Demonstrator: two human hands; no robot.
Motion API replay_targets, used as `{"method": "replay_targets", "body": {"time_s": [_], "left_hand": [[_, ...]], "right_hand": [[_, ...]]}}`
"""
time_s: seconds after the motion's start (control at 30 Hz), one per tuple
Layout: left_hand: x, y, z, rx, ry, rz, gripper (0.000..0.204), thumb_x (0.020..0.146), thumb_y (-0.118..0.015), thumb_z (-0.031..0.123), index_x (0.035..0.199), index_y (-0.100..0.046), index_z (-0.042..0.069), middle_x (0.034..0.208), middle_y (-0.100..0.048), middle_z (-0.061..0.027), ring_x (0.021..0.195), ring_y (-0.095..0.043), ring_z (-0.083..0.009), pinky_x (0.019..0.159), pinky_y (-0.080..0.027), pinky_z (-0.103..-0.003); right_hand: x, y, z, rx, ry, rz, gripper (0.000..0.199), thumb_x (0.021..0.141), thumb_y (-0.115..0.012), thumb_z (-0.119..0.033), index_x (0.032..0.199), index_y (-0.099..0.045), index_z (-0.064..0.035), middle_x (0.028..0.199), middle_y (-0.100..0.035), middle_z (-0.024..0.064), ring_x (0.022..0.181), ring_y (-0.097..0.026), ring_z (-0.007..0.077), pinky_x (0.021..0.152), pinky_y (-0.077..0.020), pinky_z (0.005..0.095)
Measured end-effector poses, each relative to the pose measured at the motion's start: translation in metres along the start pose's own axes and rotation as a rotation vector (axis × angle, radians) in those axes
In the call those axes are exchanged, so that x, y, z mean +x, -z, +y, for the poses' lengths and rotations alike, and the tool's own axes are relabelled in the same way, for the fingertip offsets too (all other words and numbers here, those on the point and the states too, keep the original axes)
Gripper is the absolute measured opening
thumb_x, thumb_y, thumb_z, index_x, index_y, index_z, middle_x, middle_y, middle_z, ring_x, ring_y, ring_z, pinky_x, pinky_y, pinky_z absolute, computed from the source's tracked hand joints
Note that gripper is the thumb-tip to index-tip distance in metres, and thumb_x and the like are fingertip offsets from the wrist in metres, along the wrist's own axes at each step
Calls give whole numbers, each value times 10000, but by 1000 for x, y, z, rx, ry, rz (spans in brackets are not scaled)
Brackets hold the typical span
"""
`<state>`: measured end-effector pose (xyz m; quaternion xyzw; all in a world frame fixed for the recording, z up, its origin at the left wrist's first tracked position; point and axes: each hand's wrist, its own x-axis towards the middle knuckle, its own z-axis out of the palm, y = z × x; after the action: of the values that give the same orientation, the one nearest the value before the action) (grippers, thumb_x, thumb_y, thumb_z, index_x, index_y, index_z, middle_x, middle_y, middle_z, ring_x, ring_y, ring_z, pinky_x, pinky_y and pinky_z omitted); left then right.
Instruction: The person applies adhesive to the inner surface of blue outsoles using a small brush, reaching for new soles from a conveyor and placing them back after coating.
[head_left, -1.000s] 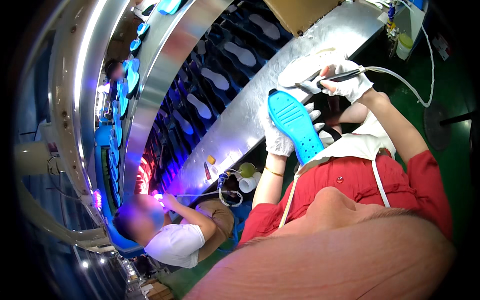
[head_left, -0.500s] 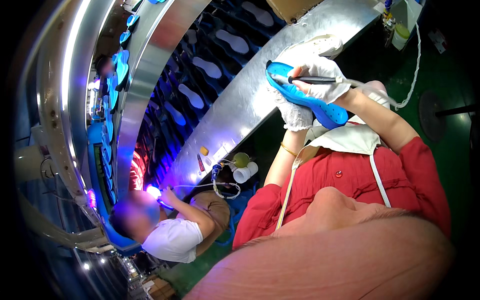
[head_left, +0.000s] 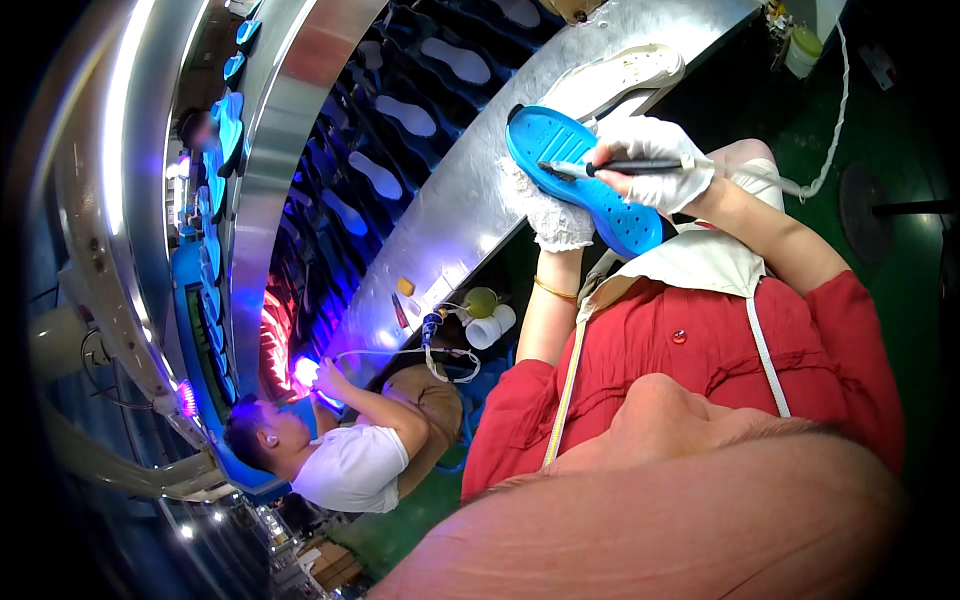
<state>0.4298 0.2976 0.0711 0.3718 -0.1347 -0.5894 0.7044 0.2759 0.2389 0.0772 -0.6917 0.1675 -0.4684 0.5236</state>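
Observation:
A blue shoe sole, dotted with small holes and dark at its far tip, is tilted so its inner face shows. My left hand, in a white glove, supports it from below; most of its fingers are hidden behind the sole. My right hand, gloved but with bare fingertips, grips a slim black-handled brush. The brush tip is at the sole's surface near the middle, and a pale hose trails from the handle. Just beyond the sole, a white shoe lies on the metal bench.
The metal bench edge runs diagonally past my hands. Behind it, a conveyor carries pale sole-shaped pieces. A co-worker sits at left beside a bright light. A white cup and a green round container are near the bench edge.
The blue sole has shifted left and turned to show more of its inner face. My right hand's brush has moved from beside the far end's rim toward the sole's middle.

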Motion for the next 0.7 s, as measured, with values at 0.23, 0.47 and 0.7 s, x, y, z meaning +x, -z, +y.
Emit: {"method": "replay_targets", "body": {"time_s": [0.23,0.47,0.7], "left_hand": [[-19,-8,8,73,176,-171,858,797,-327,746,1328,-383,74,1249,-495,-121,1092,-507,-292,963,-409,-417],[-22,33,-27,133,368,-34,854,778,-310,753,1345,-345,115,1224,-519,-122,1064,-542,-265,923,-452,-406],[10,19,-21,32,100,-136,991,722,-263,826,1339,-351,56,1281,-489,-144,1096,-523,-290,964,-409,-441]], "right_hand": [[-20,14,-4,449,-548,-20,109,777,-665,-47,838,-581,-16,823,-633,76,693,-600,116,648,-502,254],[-36,16,5,283,-387,-58,180,760,-696,-131,807,-563,-19,833,-630,96,648,-617,135,557,-502,250],[-18,8,5,147,-126,3,130,765,-693,-75,834,-606,-7,831,-656,88,684,-608,111,597,-494,241]]}}
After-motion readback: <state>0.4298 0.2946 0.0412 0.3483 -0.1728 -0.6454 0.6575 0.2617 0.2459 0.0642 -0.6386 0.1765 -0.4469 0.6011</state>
